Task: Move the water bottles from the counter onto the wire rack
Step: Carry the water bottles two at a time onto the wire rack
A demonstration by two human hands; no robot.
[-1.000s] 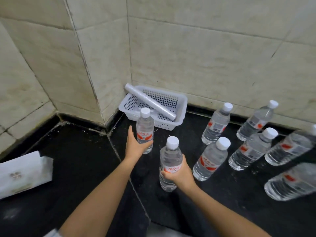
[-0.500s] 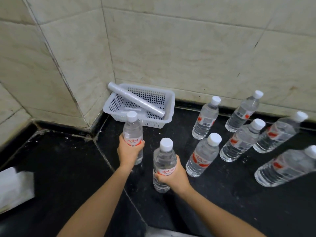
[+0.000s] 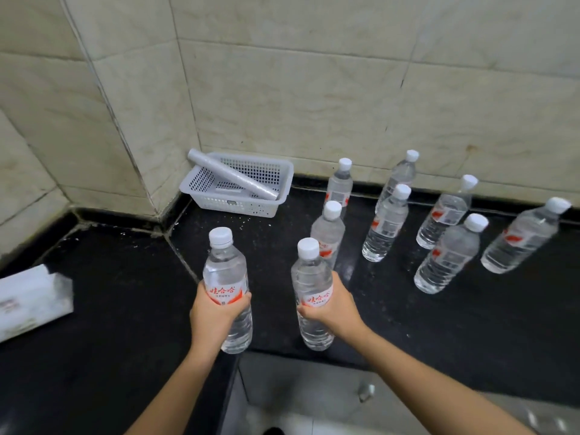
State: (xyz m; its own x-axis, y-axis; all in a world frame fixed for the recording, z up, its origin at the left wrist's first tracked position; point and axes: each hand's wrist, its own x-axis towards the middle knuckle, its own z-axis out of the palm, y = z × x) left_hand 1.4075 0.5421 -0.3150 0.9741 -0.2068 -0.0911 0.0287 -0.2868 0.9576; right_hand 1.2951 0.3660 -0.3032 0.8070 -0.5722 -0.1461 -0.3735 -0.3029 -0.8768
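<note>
Counter (image 3: 125, 309), left hand (image 3: 216, 312) gripping bottle (image 3: 224, 268), right hand (image 3: 332, 309) gripping second bottle (image 3: 310, 277), both now lifted

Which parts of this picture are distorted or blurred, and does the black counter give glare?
Head view: the wide lens curves grout lines of the beige tiled wall and tilts the far-right clear plastic bottle outward; the white carton at the left edge is smeared; the red-labelled bottle gripped by the left hand is sharp; the black counter shows only soft reflections.
</note>
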